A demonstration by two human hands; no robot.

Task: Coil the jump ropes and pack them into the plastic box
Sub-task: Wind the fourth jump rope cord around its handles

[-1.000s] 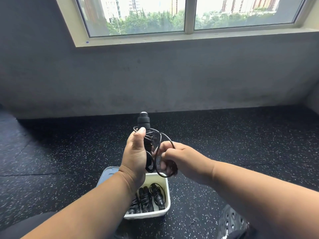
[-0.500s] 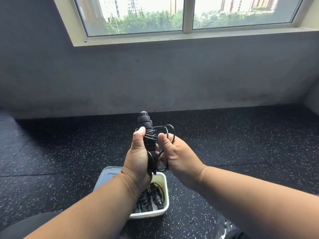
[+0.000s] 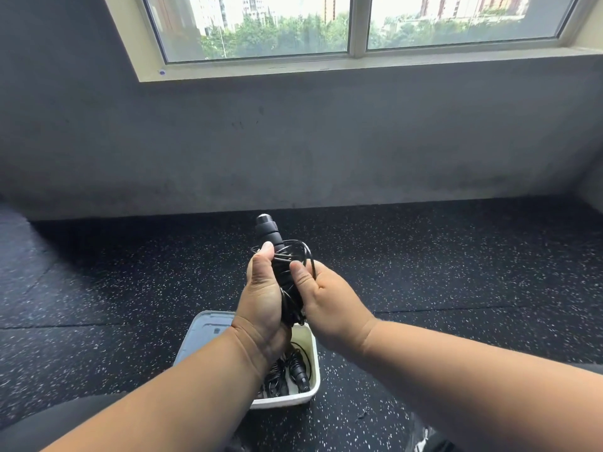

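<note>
Speckled rubber floor (image 3: 130, 288), person low over it, plastic box (image 3: 311, 340) on the floor right under the hands, presumably so a finished bundle drops straight in. Box already holds coiled black jump ropes (image 3: 295, 370); its lid (image 3: 208, 331) looks tucked against the left side.

Left hand (image 3: 264, 298) grips the jump rope handles (image 3: 275, 252) upright as the winding core, fingers curled round them, thumb up pinning the top turns. Right hand (image 3: 326, 298) is curled on the other side, thumb pressed on the wraps, cord loop (image 3: 306, 256) running over its fingers. Looks like the last slack being tucked.

Bundle sits between both palms, above the box, not touching it. Handle cap sticks out above the left thumb.
</note>
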